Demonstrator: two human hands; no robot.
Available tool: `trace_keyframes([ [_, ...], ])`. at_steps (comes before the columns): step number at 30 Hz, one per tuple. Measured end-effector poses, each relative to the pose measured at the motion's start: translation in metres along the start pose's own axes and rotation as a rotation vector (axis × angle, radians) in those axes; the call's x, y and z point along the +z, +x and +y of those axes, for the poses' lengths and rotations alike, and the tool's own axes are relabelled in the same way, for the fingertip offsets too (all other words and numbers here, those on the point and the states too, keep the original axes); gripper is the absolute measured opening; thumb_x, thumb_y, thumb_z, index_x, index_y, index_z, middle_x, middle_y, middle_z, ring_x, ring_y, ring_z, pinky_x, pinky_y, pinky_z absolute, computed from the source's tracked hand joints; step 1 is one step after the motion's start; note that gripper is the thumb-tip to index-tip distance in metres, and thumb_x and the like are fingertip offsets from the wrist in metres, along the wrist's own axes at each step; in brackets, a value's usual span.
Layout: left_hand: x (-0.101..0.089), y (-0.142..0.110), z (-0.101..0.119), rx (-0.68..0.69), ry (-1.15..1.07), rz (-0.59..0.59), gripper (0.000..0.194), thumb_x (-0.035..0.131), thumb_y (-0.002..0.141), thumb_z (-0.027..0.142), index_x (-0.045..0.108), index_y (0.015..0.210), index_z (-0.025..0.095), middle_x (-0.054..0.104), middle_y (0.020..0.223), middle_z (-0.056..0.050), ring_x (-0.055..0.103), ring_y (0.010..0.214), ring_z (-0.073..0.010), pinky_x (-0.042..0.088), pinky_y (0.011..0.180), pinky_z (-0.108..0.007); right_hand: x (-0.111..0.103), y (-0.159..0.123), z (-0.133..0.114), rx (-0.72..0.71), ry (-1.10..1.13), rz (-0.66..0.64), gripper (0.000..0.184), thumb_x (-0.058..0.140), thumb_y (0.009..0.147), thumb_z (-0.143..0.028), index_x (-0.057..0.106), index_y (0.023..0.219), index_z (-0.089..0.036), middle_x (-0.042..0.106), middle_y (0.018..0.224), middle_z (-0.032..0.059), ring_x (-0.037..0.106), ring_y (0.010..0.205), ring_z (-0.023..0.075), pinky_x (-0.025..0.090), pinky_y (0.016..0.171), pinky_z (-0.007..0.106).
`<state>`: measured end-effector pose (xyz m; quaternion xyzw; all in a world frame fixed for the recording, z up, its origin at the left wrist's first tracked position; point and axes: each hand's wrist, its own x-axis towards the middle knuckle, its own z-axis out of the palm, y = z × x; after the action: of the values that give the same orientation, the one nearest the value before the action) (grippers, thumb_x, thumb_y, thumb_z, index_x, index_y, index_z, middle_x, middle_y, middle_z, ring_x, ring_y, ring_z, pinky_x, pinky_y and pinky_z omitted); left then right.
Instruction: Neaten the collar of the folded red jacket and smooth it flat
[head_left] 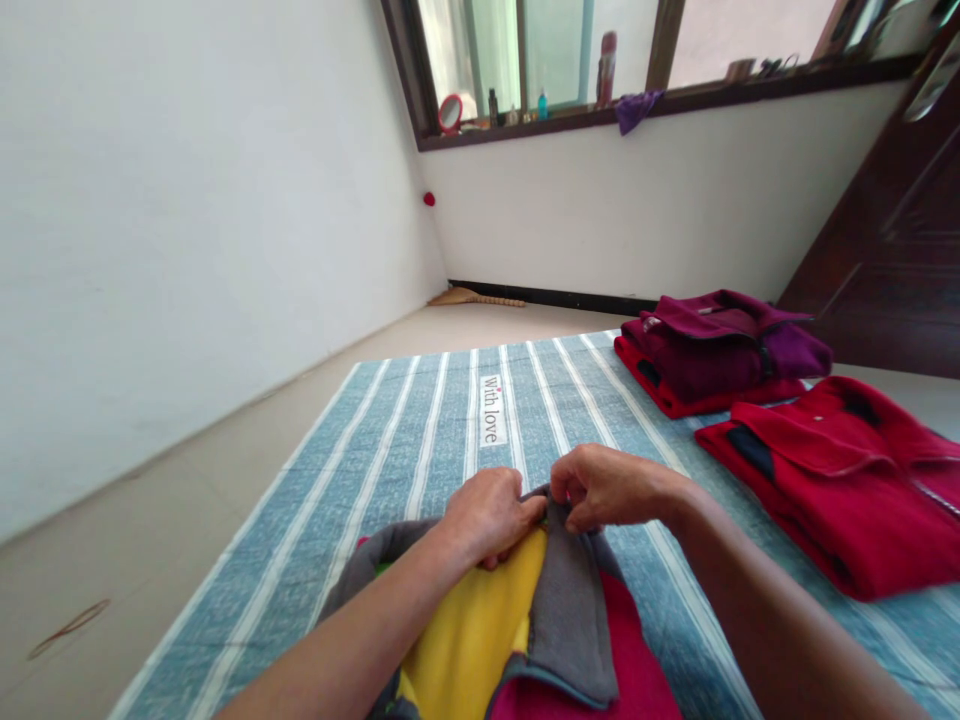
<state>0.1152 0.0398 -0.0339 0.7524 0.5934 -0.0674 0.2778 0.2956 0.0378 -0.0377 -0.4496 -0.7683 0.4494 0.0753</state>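
Currently, hands: left hand and right hand are both pinching the grey collar.
Garment: multicoloured garment is lying on striped mat.

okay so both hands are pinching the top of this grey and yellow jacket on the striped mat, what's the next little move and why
Probably draw the two front edges together where the left hand and right hand pinch the jacket. The front lies open, showing yellow lining, while the folded red garment and folded maroon garment on the striped mat lie closed.

Yellow, grey, red fleece garment, flat on mat
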Motion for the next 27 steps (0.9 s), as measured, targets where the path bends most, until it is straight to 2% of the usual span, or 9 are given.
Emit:
trace_keyframes([
  [4,0.002,0.002,-0.003,0.005,0.000,-0.009,0.043,0.040,0.085,0.053,0.062,0.073,0.018,0.059,0.045,-0.002,0.059,0.043,-0.0177,0.045,0.051,-0.026,0.010,0.005,-0.005,-0.042,-0.228,0.083,0.019,0.072,0.062,-0.019,0.060,0.077,-0.018,0.056,0.066,-0.0053,0.050,0.058,0.0092,0.030,0.047,0.020],
  [7,0.004,0.004,-0.006,0.001,0.017,0.003,0.043,0.040,0.086,0.052,0.060,0.067,0.018,0.058,0.045,-0.002,0.058,0.042,-0.0169,0.045,0.050,-0.026,0.016,0.006,-0.012,-0.004,-0.354,0.138,0.016,0.072,0.062,-0.020,0.059,0.071,-0.018,0.054,0.065,-0.0046,0.046,0.059,0.0098,0.027,0.048,0.022],
  [13,0.004,0.008,-0.006,0.021,-0.028,-0.036,0.054,0.043,0.085,0.049,0.049,0.041,0.018,0.051,0.039,-0.004,0.054,0.039,-0.0156,0.043,0.048,-0.027,0.015,-0.007,-0.029,-0.001,-0.434,0.136,0.015,0.071,0.064,-0.023,0.064,0.077,-0.022,0.058,0.068,-0.0028,0.048,0.062,0.0121,0.026,0.051,0.024],
  [16,0.003,0.008,-0.006,0.003,-0.067,-0.089,0.048,0.050,0.083,0.036,0.046,0.039,0.018,0.050,0.038,-0.002,0.051,0.036,-0.0143,0.043,0.047,-0.027,0.023,-0.005,-0.037,-0.030,-0.451,0.071,0.017,0.074,0.061,-0.018,0.066,0.074,-0.024,0.059,0.067,-0.0018,0.051,0.062,0.0139,0.029,0.052,0.026],
  [19,0.003,0.008,-0.007,0.001,-0.074,-0.108,0.043,0.052,0.080,0.023,0.045,0.037,0.017,0.048,0.036,0.000,0.050,0.035,-0.0132,0.043,0.046,-0.026,0.032,0.000,-0.041,-0.012,-0.481,0.089,0.018,0.073,0.060,-0.013,0.067,0.072,-0.024,0.060,0.066,0.0004,0.053,0.063,0.0158,0.031,0.053,0.028],
  [22,0.004,0.009,-0.008,0.003,-0.063,-0.122,0.047,0.049,0.080,0.025,0.045,0.034,0.017,0.046,0.034,-0.001,0.049,0.034,-0.0138,0.042,0.044,-0.026,0.032,-0.004,-0.042,-0.001,-0.503,0.105,0.015,0.072,0.064,-0.015,0.068,0.074,-0.024,0.062,0.069,0.0015,0.053,0.063,0.0159,0.029,0.053,0.028],
  [27,0.007,0.010,-0.008,0.014,-0.079,-0.104,0.046,0.045,0.082,0.033,0.048,0.039,0.018,0.049,0.037,-0.002,0.053,0.038,-0.0148,0.045,0.047,-0.026,0.032,-0.014,-0.043,-0.056,-0.483,0.045,0.015,0.076,0.063,-0.028,0.067,0.073,-0.022,0.060,0.068,-0.0013,0.049,0.061,0.0132,0.026,0.051,0.026],
])
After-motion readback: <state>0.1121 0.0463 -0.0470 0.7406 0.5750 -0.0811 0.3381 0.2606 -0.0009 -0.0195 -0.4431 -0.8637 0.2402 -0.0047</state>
